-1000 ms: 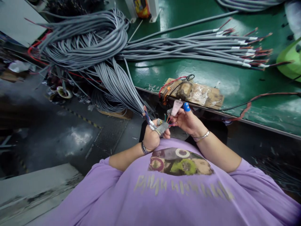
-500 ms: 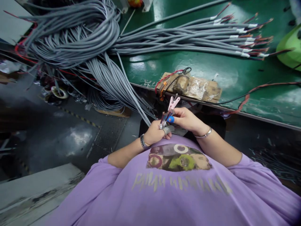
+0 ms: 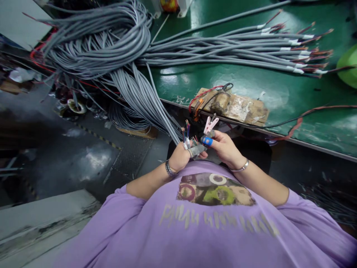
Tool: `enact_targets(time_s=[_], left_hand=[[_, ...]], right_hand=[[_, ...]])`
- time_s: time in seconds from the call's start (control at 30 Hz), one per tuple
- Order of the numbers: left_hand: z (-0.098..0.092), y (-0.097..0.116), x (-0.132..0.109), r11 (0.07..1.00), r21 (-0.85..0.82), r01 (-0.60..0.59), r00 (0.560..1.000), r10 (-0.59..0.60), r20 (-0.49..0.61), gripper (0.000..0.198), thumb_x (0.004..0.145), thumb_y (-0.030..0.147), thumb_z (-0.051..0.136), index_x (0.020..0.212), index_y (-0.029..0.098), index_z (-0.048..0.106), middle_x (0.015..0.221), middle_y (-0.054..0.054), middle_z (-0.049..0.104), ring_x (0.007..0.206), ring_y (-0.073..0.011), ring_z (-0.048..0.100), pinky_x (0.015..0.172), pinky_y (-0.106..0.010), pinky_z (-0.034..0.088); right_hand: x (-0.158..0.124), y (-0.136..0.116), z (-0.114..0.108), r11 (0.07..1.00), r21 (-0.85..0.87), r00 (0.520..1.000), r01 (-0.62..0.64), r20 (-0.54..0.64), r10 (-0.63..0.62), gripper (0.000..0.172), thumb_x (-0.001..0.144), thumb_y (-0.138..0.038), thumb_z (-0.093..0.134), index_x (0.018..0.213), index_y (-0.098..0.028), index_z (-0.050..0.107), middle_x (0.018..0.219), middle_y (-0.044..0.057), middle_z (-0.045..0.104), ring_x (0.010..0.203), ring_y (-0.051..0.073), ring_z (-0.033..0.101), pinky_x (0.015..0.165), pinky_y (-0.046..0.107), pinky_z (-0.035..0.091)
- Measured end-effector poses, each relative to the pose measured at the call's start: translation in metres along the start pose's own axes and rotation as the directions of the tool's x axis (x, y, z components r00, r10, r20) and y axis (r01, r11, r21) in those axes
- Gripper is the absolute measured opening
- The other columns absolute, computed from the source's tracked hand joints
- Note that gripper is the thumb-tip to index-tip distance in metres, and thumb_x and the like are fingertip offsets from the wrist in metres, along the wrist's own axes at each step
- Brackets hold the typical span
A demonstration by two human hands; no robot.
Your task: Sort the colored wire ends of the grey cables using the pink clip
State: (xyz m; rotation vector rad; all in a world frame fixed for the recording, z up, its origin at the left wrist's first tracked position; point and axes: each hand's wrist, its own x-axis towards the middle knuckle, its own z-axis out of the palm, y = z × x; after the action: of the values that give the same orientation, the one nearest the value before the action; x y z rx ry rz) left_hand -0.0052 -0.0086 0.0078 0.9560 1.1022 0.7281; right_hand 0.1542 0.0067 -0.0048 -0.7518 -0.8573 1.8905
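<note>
Evidently, your left hand (image 3: 180, 156) is clamped round the grey cable ends (image 3: 187, 142), likely to steady them with the coloured cores (image 3: 187, 128) free on your thumb's far side; to the right, your right hand's (image 3: 227, 149) fingertips nearly meet at the pink clip's (image 3: 210, 126) near end, whether gripping it I cannot tell

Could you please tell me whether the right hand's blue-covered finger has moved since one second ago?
Yes: against the brown wooden block at the edge of the green bench, the blue-covered finger has shifted left and lower in the picture.
</note>
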Motion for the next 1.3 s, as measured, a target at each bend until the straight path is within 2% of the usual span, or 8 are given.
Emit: enact_targets(time_s=[0.1,0.17,0.47,0.77,0.9,1.1,1.23,1.3], left_hand=[[-0.004,0.001,-0.005,0.988,0.156,-0.002,0.997,-0.009,0.07,0.037,0.072,0.048,0.077,0.064,0.013,0.071,0.063,-0.01,0.072,0.057,-0.0157,0.067,0.06,-0.025,0.054],[-0.004,-0.001,-0.006,0.987,0.159,-0.004,0.998,-0.006,0.065,0.039,0.075,0.05,0.074,0.063,0.013,0.07,0.061,-0.009,0.071,0.053,-0.0147,0.065,0.053,-0.023,0.05],[0.0,-0.014,0.002,0.98,-0.193,-0.053,0.986,0.021,-0.166,0.043,0.07,0.054,0.076,0.077,0.012,0.067,0.063,-0.007,0.072,0.052,-0.0162,0.068,0.046,-0.022,0.048],[0.002,-0.011,0.001,0.968,-0.238,-0.079,0.965,0.014,-0.262,0.044,0.066,0.054,0.079,0.074,0.014,0.062,0.057,-0.003,0.068,0.046,-0.0138,0.063,0.045,-0.023,0.049],[0.002,-0.009,0.001,0.973,-0.21,-0.098,0.963,0.04,-0.265,0.043,0.067,0.054,0.077,0.073,0.014,0.062,0.055,-0.001,0.066,0.043,-0.0107,0.059,0.042,-0.021,0.045],[0.006,-0.001,0.001,0.983,-0.156,-0.096,0.985,0.071,-0.156,0.043,0.07,0.056,0.076,0.073,0.014,0.064,0.057,-0.002,0.067,0.044,-0.0106,0.059,0.043,-0.02,0.043],[0.005,-0.002,0.0,0.992,-0.096,-0.086,0.992,0.076,-0.1,0.045,0.073,0.057,0.073,0.07,0.013,0.065,0.06,-0.005,0.069,0.047,-0.0122,0.062,0.045,-0.021,0.043],[0.004,-0.004,0.0,0.993,-0.073,-0.09,0.993,0.084,-0.083,0.045,0.075,0.057,0.071,0.07,0.013,0.066,0.061,-0.007,0.07,0.048,-0.0127,0.063,0.045,-0.021,0.042]], right_hand=[[0.002,0.002,0.004,0.996,-0.08,0.999,-0.041,0.015,0.042,0.038,0.066,-0.05,0.084,0.071,-0.021,0.06,0.052,-0.003,0.058,0.044,0.012,0.053,0.047,0.028,0.046],[0.004,0.002,0.005,0.992,-0.114,0.999,-0.047,-0.025,0.044,0.038,0.065,-0.049,0.084,0.07,-0.02,0.06,0.053,-0.003,0.058,0.044,0.011,0.051,0.045,0.027,0.044],[0.013,0.01,-0.01,0.999,-0.049,0.968,-0.022,-0.25,0.009,0.043,0.058,-0.048,0.089,0.063,-0.019,0.058,0.055,-0.005,0.05,0.048,0.007,0.039,0.045,0.022,0.036],[0.009,0.005,-0.025,0.985,0.094,0.987,-0.144,-0.056,0.149,0.029,0.06,-0.033,0.086,0.078,-0.017,0.07,0.067,-0.001,0.06,0.059,0.01,0.051,0.054,0.023,0.047],[0.012,0.004,-0.034,0.981,0.143,0.988,-0.129,-0.067,0.139,0.023,0.065,-0.033,0.08,0.079,-0.019,0.07,0.074,0.001,0.065,0.061,0.011,0.054,0.055,0.024,0.05],[0.022,-0.012,-0.027,0.985,0.109,0.984,-0.136,-0.105,0.147,0.056,0.071,-0.072,0.066,0.084,-0.018,0.07,0.075,0.004,0.065,0.058,0.01,0.053,0.05,0.021,0.049],[0.023,-0.015,-0.023,0.989,0.06,0.989,-0.132,-0.063,0.136,0.066,0.066,-0.079,0.065,0.085,-0.017,0.069,0.072,0.003,0.064,0.058,0.011,0.054,0.052,0.022,0.05],[0.019,-0.012,-0.023,0.988,0.048,0.989,-0.147,0.022,0.146,0.061,0.062,-0.072,0.075,0.084,-0.015,0.069,0.069,0.003,0.064,0.059,0.011,0.056,0.054,0.022,0.05]])
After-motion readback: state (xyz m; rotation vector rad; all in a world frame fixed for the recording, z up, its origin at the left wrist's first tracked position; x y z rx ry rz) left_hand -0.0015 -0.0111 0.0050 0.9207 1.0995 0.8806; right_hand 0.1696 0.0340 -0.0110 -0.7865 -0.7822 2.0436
